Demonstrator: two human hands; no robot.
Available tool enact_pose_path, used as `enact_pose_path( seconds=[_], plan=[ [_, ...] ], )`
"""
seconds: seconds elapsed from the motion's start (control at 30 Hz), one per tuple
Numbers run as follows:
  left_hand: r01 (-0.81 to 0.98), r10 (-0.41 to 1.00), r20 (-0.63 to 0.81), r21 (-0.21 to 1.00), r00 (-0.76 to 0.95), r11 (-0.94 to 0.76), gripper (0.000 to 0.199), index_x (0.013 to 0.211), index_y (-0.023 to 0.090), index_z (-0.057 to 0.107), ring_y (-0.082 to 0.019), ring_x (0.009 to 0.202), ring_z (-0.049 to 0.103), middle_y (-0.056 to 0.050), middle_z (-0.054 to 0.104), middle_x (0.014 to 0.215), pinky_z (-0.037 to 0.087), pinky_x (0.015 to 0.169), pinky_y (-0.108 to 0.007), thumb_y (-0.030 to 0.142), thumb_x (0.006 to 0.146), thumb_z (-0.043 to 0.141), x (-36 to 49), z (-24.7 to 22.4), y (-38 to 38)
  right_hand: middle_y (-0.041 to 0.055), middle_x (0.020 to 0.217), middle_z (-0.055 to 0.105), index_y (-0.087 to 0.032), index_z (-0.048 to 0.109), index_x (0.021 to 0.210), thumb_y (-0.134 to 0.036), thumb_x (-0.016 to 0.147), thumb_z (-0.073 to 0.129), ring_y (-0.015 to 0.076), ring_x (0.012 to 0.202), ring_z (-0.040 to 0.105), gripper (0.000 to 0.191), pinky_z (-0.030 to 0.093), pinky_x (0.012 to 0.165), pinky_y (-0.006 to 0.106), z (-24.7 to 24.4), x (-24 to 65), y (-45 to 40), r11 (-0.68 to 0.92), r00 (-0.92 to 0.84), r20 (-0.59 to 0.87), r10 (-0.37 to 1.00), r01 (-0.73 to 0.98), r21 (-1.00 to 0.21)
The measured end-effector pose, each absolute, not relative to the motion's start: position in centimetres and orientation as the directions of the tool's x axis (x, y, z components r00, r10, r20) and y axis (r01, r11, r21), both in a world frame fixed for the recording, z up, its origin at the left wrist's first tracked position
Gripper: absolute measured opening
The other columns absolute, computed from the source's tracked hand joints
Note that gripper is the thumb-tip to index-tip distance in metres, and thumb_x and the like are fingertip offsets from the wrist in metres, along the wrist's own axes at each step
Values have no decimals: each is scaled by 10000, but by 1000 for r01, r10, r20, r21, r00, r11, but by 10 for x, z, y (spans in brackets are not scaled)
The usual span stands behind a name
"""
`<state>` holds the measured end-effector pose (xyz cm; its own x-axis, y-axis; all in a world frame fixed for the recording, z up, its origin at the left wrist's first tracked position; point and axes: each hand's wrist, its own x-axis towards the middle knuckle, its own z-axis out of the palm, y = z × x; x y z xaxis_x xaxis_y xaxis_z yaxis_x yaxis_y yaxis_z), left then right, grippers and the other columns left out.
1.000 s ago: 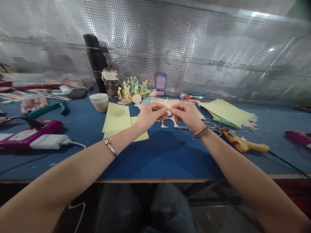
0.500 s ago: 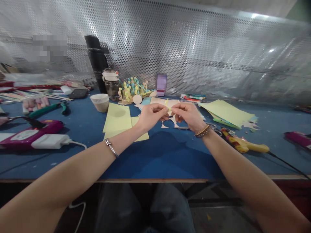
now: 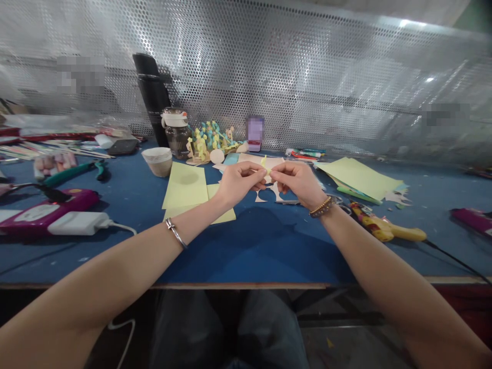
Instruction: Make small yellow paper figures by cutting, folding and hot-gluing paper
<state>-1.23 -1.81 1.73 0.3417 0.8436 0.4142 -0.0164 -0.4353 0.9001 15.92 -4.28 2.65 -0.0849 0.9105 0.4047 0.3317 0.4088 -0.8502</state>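
Observation:
Between my two hands, near the middle of the view, is a small yellow paper piece with a thin tip pointing up. My left hand pinches its left side between thumb and finger. From the right, my right hand pinches it too, fingertips nearly touching those of the left. Cut paper scraps with round holes lie on the blue table just below and behind the hands. Yellow sheets lie to the left, partly behind my left wrist.
A paper cup, lidded jar, tall black bottle and yellow-blue paper figures stand behind. A phone leans at the back. Right are yellow paper and a yellow corded tool; left, a purple power strip.

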Motion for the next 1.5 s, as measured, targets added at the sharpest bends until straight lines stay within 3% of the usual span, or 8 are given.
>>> enact_pose_path(
  seconds=[0.2,0.37,0.5,0.73,1.2,1.5],
  plan=[
    [-40,835,416,901,360,-431,273,849,151,643,-146,631,677,-53,695,719,567,605,-243,406,756,621,-12,18,-18,-20,508,545,-161,616,719,-366,765,627,71,443,489,211,393,415,198,26,160,-42,416,-87,413,907,346,-841],
    [-22,865,336,935,373,-354,297,861,150,641,-146,678,687,-61,695,846,552,574,-207,427,799,556,-12,19,-18,-16,544,554,-151,609,706,-345,767,626,63,447,490,205,394,411,191,27,160,-42,413,-65,417,906,344,-844],
    [13,835,409,896,369,-445,249,851,150,657,-130,632,668,-56,690,810,524,509,-190,378,763,610,-11,17,-15,-13,560,567,-149,611,699,-335,764,628,56,439,482,198,389,407,191,28,159,-43,417,-81,417,905,366,-832],
    [-22,857,385,915,343,-402,239,790,141,647,-121,619,658,-57,683,737,557,608,-229,376,751,630,-11,16,-13,8,638,600,-158,614,668,-367,780,597,61,448,504,238,402,397,197,27,160,-41,381,-88,371,924,268,-885],
    [-51,858,388,917,337,-395,254,814,133,666,-122,616,662,-52,688,720,558,609,-222,372,727,660,-11,15,-13,-18,509,550,-158,620,680,-369,753,634,66,435,487,224,397,404,186,24,160,-40,398,-71,400,914,349,-848],
    [-6,838,405,901,366,-433,239,797,136,660,-128,630,663,-48,685,698,560,624,-240,367,738,636,-10,14,-14,5,628,595,-162,611,684,-376,767,613,60,443,496,230,404,388,190,22,161,-37,413,-83,407,910,290,-863]
  ],
)
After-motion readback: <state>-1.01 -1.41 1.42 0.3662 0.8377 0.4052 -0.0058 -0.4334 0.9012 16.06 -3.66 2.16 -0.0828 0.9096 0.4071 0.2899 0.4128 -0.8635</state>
